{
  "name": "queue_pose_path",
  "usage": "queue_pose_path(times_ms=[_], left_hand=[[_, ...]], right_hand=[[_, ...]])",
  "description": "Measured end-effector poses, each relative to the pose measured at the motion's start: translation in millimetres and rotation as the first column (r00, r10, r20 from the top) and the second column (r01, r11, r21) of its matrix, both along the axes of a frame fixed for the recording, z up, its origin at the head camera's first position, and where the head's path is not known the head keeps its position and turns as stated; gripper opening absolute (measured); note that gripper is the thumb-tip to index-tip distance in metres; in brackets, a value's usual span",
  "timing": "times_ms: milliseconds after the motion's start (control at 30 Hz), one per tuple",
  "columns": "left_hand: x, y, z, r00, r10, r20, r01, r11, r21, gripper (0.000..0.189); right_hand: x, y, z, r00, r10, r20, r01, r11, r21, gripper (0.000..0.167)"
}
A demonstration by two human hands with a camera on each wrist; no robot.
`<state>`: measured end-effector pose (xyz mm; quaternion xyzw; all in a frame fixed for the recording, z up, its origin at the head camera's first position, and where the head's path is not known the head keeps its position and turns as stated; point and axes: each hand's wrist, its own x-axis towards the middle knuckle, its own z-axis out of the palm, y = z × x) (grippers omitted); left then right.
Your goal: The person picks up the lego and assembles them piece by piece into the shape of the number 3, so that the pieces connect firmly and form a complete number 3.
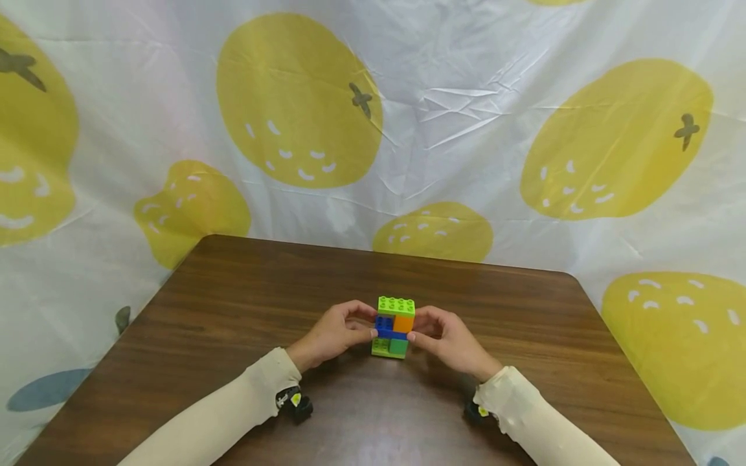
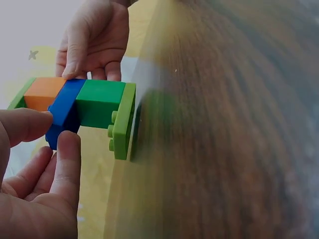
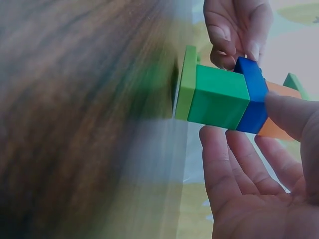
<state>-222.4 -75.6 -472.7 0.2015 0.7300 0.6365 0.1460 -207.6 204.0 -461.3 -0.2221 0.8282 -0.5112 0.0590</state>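
A stack of toy building bricks stands upright between both hands over the table. From the bottom come a lime plate (image 2: 124,124), a green brick (image 3: 219,97), a blue plate (image 1: 392,332), an orange brick (image 1: 403,322) and a top lime plate (image 1: 396,305). Round studs show on the uncovered half of the bottom and blue plates. My left hand (image 1: 335,333) pinches the blue plate's left end between thumb and fingers. From the other side my right hand (image 1: 457,343) holds the stack, its thumb on the blue plate. The bottom plate is right at the tabletop.
The brown wooden table (image 1: 262,278) has rounded far corners. Behind it hangs a white cloth (image 1: 454,142) printed with yellow lemons. Each wrist carries a small black camera, the left one (image 1: 300,406) beside the sleeve cuff.
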Motion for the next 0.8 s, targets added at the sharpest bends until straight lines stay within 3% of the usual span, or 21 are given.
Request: queue_pose_path(times_ms=[467,800], left_hand=[[1.8,2.5,0.0,0.999,0.041,-0.028,-0.041,0.999,-0.010,0.036],[1.9,5.1,0.2,0.998,0.057,-0.009,-0.057,0.998,0.014,0.056]], right_hand=[[2.1,0.8,0.6,0.996,0.025,0.088,-0.019,0.997,-0.071,0.046],[3.4,-0.4,-0.6,0.994,-0.014,0.106,0.022,0.997,-0.076,0.058]])
